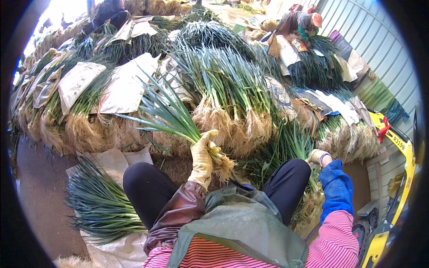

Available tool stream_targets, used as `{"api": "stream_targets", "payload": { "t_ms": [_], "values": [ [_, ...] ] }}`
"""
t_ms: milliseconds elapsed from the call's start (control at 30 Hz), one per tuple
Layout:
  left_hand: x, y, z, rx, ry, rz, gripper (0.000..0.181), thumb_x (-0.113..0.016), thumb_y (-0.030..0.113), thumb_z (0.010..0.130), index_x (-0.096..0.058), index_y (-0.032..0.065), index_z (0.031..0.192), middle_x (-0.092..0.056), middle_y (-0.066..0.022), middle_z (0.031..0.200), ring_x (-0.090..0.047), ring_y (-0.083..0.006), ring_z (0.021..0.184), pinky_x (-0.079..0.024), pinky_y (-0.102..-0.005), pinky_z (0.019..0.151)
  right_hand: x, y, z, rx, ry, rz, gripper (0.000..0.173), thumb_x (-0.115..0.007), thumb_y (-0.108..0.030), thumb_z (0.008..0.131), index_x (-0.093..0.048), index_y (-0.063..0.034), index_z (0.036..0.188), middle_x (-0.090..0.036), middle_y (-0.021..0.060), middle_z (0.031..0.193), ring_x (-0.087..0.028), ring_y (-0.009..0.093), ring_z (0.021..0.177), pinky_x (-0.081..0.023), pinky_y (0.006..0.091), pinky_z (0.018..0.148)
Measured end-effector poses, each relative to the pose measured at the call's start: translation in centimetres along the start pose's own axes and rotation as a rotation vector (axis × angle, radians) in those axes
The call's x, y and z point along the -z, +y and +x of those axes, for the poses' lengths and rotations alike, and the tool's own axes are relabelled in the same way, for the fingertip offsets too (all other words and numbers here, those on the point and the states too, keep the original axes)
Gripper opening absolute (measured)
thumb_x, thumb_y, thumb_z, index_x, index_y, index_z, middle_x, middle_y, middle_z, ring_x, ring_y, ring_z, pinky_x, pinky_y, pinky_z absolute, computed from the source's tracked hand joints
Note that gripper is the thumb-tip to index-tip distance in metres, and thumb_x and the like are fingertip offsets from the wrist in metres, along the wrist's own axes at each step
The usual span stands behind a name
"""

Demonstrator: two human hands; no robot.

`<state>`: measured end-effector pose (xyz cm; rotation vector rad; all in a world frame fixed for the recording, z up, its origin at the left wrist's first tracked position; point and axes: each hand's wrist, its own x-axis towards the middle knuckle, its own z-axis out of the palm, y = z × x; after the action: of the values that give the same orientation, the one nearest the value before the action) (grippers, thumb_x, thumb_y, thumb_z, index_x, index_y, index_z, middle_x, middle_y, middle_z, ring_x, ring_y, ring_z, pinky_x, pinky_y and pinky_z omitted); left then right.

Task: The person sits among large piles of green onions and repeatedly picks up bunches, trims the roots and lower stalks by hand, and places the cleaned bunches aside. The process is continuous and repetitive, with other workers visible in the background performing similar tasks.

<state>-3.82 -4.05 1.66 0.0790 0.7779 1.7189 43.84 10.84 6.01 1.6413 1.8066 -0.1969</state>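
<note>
My left hand [203, 157], in a cream rubber glove, is closed around a small bunch of green onions [177, 117]; their leaves point up and left, their pale roots hang at the right of my fist. My right hand [316, 158], gloved too, reaches past my right knee to a pile of green onions [291, 140] on the ground; its fingers are at the stalks, and whether they grip any cannot be told. A heap of green onions [104, 201] with clean pale stalks lies on a light sheet [117, 248] to my left.
Large root-ended bundles of green onions [234, 77] stand stacked in front of me, some under white sacks [130, 83]. Another person [298, 25] bends over bundles at the upper right. A yellow machine or vehicle frame [407, 160] stands at the right beside a corrugated metal wall [378, 40].
</note>
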Motion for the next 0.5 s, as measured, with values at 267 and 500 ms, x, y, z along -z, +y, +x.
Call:
{"api": "stream_targets", "payload": {
  "t_ms": [267,500],
  "values": [
    [-0.5,0.3,-0.5,0.08,-0.155,0.117,0.022,-0.063,0.024,0.085,-0.068,0.0052,0.095,-0.047,0.0049,0.053,-0.046,-0.01,0.041,-0.047,-0.0258,0.047,12.2,-19.5,2.9,0.395,0.456,0.57,0.039,-0.057,-0.045,0.083,-0.06,-0.0068,0.086,-0.063,0.011,0.077,-0.059,0.02,0.066,-0.046,0.0343,0.057],
    [0.8,-1.4,1.1,0.207,-0.097,0.182,0.024,-0.061,0.023,0.085,-0.065,0.0033,0.1,-0.045,0.0037,0.053,-0.047,-0.0128,0.043,-0.049,-0.0284,0.048,11.3,-24.9,9.5,0.151,0.469,0.365,0.048,-0.059,-0.051,0.075,-0.067,-0.0098,0.098,-0.067,0.0178,0.092,-0.064,0.035,0.086,-0.05,0.0428,0.074]
  ]
}}
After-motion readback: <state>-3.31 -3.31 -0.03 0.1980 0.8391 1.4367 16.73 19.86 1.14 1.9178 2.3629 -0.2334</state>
